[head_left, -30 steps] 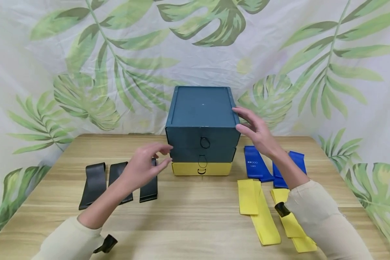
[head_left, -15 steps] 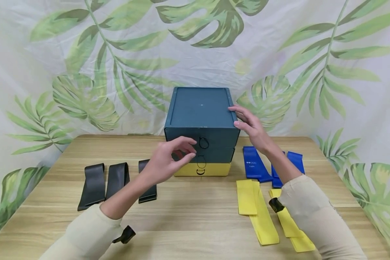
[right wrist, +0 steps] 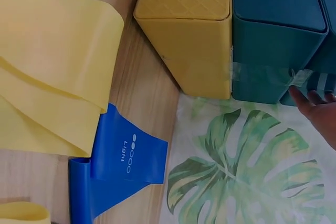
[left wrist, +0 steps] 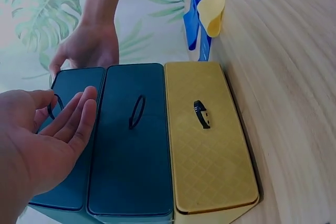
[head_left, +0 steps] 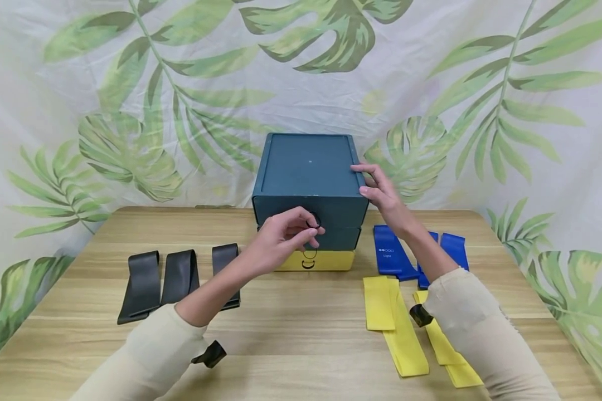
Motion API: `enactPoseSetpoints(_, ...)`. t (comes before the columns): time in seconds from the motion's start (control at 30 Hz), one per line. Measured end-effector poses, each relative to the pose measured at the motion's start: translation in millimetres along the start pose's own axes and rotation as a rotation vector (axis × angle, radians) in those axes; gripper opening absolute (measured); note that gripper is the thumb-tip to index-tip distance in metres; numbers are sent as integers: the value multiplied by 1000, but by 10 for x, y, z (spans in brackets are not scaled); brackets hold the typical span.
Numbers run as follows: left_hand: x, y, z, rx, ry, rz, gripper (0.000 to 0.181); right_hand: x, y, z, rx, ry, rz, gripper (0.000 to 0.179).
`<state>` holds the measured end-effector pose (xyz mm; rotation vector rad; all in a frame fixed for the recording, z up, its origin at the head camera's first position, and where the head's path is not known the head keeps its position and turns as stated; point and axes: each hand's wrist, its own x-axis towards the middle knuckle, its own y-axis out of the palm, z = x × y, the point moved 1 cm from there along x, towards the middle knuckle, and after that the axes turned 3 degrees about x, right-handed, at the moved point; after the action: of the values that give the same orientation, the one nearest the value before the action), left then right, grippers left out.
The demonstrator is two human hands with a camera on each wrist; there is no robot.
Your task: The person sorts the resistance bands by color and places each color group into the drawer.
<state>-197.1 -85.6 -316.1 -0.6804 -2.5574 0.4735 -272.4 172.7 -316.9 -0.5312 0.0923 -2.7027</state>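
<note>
In the middle of the table stands a stack of drawers (head_left: pixel 308 167), two dark teal ones above a yellow drawer (head_left: pixel 331 260). My left hand (head_left: pixel 286 239) is at the front of the top drawer and pinches its black loop handle (left wrist: pixel 51 109) between thumb and forefinger, the other fingers loosely bent. Against the right side of the top drawer rest the fingertips of my right hand (head_left: pixel 386 200). Black loops also hang on the middle teal drawer (left wrist: pixel 137 112) and the yellow one, both untouched.
Several black resistance bands (head_left: pixel 142 284) lie folded at the left. Blue resistance bands (head_left: pixel 388 253), one marked "Light", lie right of the drawers, with yellow resistance bands (head_left: pixel 403 345) nearer me. A leaf-print cloth (head_left: pixel 205 83) hangs behind the table.
My left hand has moved right from beside the stack's left edge to the top drawer's loop handle and now pinches it. My right hand has stayed at the stack's right side.
</note>
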Motion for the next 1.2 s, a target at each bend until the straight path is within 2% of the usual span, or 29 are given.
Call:
enactPoseSetpoints(0.27,38,38,37,-75,-13,13,7,-10,37,-27,41,-14,-28,63)
enactPoseSetpoints(0.57,20,50,30,-91,5,4,7,-2,36,-65,41,-33,-44,64)
enactPoseSetpoints(1.2,-25,41,24,-128,-22,23,7,-6,41,-64,46,-41,-42,64)
